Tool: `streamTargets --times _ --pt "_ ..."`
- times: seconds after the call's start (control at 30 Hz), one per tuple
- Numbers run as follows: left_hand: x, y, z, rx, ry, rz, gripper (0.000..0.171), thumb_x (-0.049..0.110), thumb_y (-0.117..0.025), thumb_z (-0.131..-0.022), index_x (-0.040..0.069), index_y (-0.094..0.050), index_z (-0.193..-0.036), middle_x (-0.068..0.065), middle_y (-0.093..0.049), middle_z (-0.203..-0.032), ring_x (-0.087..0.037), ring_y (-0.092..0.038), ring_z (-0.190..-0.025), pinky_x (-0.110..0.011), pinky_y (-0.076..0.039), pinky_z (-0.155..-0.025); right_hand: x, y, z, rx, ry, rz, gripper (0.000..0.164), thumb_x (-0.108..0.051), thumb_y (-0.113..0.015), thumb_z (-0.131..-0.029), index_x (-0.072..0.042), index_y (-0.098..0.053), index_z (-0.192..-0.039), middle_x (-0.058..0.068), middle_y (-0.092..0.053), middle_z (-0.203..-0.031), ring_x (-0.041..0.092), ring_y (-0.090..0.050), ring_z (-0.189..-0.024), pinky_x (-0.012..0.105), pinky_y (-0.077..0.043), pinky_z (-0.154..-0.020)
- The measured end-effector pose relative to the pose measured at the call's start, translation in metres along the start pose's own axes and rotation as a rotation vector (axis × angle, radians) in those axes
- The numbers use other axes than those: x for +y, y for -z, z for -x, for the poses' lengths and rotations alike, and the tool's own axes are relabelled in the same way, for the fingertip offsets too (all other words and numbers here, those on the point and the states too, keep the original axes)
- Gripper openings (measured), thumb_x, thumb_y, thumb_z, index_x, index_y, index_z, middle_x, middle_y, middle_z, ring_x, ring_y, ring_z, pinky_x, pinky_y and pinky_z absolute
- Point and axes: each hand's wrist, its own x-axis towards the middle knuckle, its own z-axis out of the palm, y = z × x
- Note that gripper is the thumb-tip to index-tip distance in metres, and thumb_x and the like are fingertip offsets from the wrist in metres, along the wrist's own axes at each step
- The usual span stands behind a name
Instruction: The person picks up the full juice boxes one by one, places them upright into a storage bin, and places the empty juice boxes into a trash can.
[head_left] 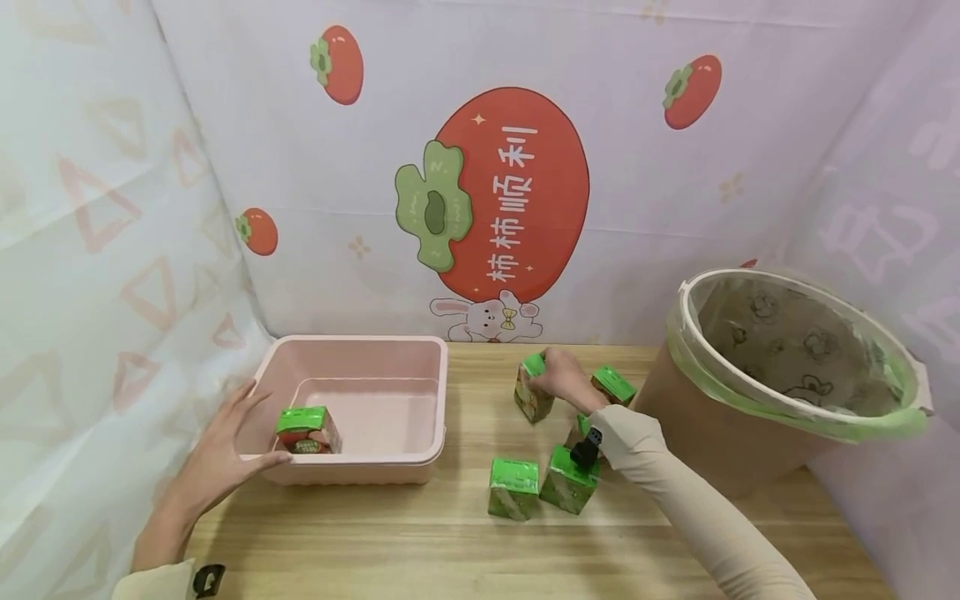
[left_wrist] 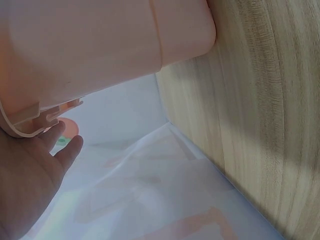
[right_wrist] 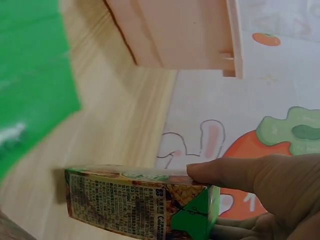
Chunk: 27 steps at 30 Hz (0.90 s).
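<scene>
My right hand [head_left: 566, 382] pinches the top of a small green-topped carton [head_left: 531, 404], which stands close to the table's back. In the right wrist view, the thumb presses one side of that carton [right_wrist: 120, 205], its printed panel facing the camera. My left hand [head_left: 202, 467] spreads its fingers at the left end of a pink plastic basin [head_left: 390, 417], the thumb along the front rim. The left wrist view shows fingers against the basin's rim [left_wrist: 20, 131]. One green-topped carton [head_left: 306, 433] sits inside the basin at the left front.
Several more cartons stand around my right forearm: one carton [head_left: 513, 490] in front, another [head_left: 568, 485] beside it, and a carton [head_left: 613, 385] near the tall lined bucket [head_left: 697, 417] at right. A patterned cloth [head_left: 360, 167] backs the wooden table [head_left: 420, 542].
</scene>
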Motion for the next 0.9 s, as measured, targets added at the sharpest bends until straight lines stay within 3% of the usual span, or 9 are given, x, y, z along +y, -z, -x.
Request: streamTargets --times 0.17,0.3,0.43,0.57,0.77,0.9 --pt "0.001 0.001 0.0 0.002 0.002 0.0 0.103 0.034 -0.094 -0.076 0.004 -0.041 -0.159 -0.024 -0.02 -0.172 -0.057 -0.016 -0.155 -0.09 -0.025 -0.1 -0.013 0.013 0.001 0.026 0.028 0.01 0.052 -0.01 -0.08 -0.09 0.015 -0.056 -0.129 0.024 -0.07 -0.104 0.023 -0.065 -0.078 0.029 -0.057 -0.062" --pt "0.002 0.001 0.001 0.007 0.004 0.008 0.103 0.033 -0.094 -0.075 0.005 -0.042 -0.159 -0.024 -0.021 -0.172 -0.057 -0.017 -0.155 -0.089 -0.025 -0.101 -0.029 0.024 0.002 0.041 0.087 0.022 0.049 -0.009 -0.081 -0.09 0.015 -0.059 -0.126 0.025 -0.071 -0.105 0.023 -0.068 -0.079 0.029 -0.06 -0.061" --pt "0.002 0.001 0.001 0.01 0.006 0.011 0.102 0.033 -0.094 -0.075 0.005 -0.042 -0.159 -0.025 -0.022 -0.171 -0.057 -0.017 -0.154 -0.089 -0.026 -0.1 -0.048 0.036 0.006 0.058 0.174 0.093 0.043 -0.011 -0.08 -0.089 0.012 -0.066 -0.123 0.018 -0.071 -0.093 0.019 -0.062 -0.07 0.025 -0.053 -0.057" --pt "0.002 0.002 0.001 0.014 0.0 0.011 0.102 0.033 -0.094 -0.076 0.004 -0.042 -0.159 -0.026 -0.022 -0.171 -0.057 -0.017 -0.154 -0.089 -0.026 -0.1 -0.066 0.043 0.012 0.063 0.24 0.135 0.043 -0.014 -0.081 -0.09 0.007 -0.068 -0.125 0.016 -0.071 -0.096 0.02 -0.062 -0.074 0.027 -0.052 -0.06" --pt "0.002 0.001 0.001 0.013 0.001 0.014 0.103 0.033 -0.094 -0.076 0.004 -0.041 -0.16 -0.026 -0.021 -0.171 -0.056 -0.016 -0.155 -0.089 -0.024 -0.101 -0.089 0.045 0.018 0.044 0.273 0.035 0.053 -0.015 -0.083 -0.091 0.006 -0.061 -0.134 0.022 -0.071 -0.119 0.027 -0.069 -0.092 0.033 -0.061 -0.074" --pt "0.002 0.0 0.001 0.013 0.002 0.008 0.102 0.032 -0.094 -0.077 0.005 -0.041 -0.16 -0.026 -0.021 -0.171 -0.054 -0.014 -0.156 -0.089 -0.024 -0.101 -0.105 0.047 0.02 0.046 0.321 -0.004 0.051 -0.012 -0.083 -0.089 0.006 -0.061 -0.132 0.023 -0.071 -0.126 0.027 -0.071 -0.094 0.032 -0.062 -0.073"
